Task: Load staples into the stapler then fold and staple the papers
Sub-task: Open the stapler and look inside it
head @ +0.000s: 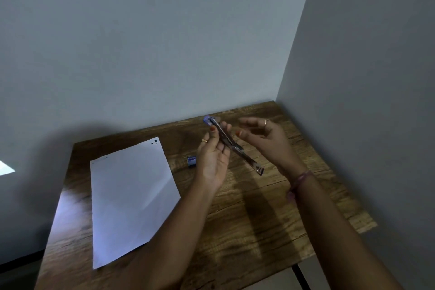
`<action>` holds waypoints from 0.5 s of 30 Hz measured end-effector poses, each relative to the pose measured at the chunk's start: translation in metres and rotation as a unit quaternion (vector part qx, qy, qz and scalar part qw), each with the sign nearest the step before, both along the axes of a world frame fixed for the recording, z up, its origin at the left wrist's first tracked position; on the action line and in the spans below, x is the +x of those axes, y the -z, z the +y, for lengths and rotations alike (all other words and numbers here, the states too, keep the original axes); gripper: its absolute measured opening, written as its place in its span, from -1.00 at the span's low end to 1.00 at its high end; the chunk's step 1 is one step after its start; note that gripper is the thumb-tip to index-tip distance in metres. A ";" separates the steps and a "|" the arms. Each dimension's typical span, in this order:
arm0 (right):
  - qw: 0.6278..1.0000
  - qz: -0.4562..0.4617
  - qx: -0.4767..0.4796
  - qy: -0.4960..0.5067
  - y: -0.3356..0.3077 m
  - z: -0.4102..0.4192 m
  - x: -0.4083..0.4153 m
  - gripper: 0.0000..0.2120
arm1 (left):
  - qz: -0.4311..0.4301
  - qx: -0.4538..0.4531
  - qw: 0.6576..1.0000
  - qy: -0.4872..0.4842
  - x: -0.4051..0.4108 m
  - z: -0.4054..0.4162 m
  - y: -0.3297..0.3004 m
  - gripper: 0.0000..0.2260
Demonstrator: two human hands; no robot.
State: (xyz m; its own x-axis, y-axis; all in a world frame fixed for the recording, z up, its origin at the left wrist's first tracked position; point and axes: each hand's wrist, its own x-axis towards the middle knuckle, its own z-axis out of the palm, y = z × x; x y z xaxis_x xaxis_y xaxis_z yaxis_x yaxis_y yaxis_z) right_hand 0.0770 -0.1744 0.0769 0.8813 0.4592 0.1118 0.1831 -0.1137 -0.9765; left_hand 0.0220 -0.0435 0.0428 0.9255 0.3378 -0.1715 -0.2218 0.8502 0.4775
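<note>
My left hand (215, 155) holds the stapler (237, 146) above the wooden table (247, 219). The stapler is swung fully open into one long metal strip with a blue end at the top left. My right hand (261, 136) hovers just right of it, fingers curled and apart; whether it pinches staples I cannot tell. A small blue staple box (191, 162) lies on the table left of my left hand. White papers (131, 198) lie flat at the table's left, with a dark mark at the far corner.
The table stands in a corner, with grey walls (164, 42) behind and to the right. Its front edge runs close to my forearms. A dark table leg (303, 276) shows below the front right edge.
</note>
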 end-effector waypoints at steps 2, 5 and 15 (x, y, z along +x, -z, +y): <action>0.997 -0.076 -0.018 0.001 -0.012 0.012 -0.001 -0.70 | -0.002 0.029 0.999 0.017 0.000 -0.007 -0.002 -0.84; 0.978 -0.188 -0.076 0.045 -0.022 0.023 -0.002 -0.78 | -0.003 0.045 0.999 0.021 0.000 -0.011 -0.006 -0.81; 0.960 -0.240 -0.136 0.058 -0.036 0.022 -0.002 -0.81 | -0.017 0.191 0.981 0.011 0.000 -0.003 -0.023 -0.88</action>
State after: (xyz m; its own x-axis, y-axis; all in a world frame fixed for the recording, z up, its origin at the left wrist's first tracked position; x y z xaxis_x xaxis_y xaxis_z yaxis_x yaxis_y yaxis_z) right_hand 0.0752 -0.1521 0.1131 0.8056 0.4304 0.4072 0.5745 -0.3991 -0.7146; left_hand 0.0216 -0.0462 0.0659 0.9360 0.3519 -0.0054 -0.2269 0.6150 0.7552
